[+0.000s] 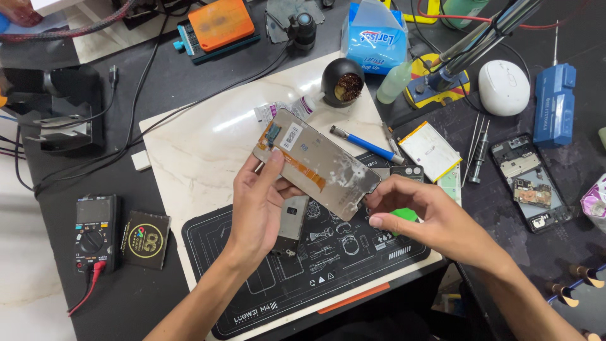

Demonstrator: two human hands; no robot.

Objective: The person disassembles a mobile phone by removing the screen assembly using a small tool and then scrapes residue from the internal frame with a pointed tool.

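Head view: we see the left hand and right hand together holding a phone display panel, back side up, lifted above the black repair mat. We take the display panel as landmark. Left grip: thumb on the back face near the orange flex ribbon, fingers under the near-left edge, so clenched on the panel. Right grip: fingertips pinch the panel's lower-right corner; a small green object shows just behind that hand, whether held we cannot tell. Below the panel, touching the mat, lies a small metal frame piece. Right of the panel lie a blue-handled tool and a white battery; farther right, an opened phone body. Behind the panel stands a black holder of brass wool. Well left of it sits a multimeter on the dark surface. Judgement: the panel looks thin, light, stiff yet brittle; glass cracks under bending, and the ribbon tears easily. Best taken by opposite long edges, clear of ribbon and smeared patch.
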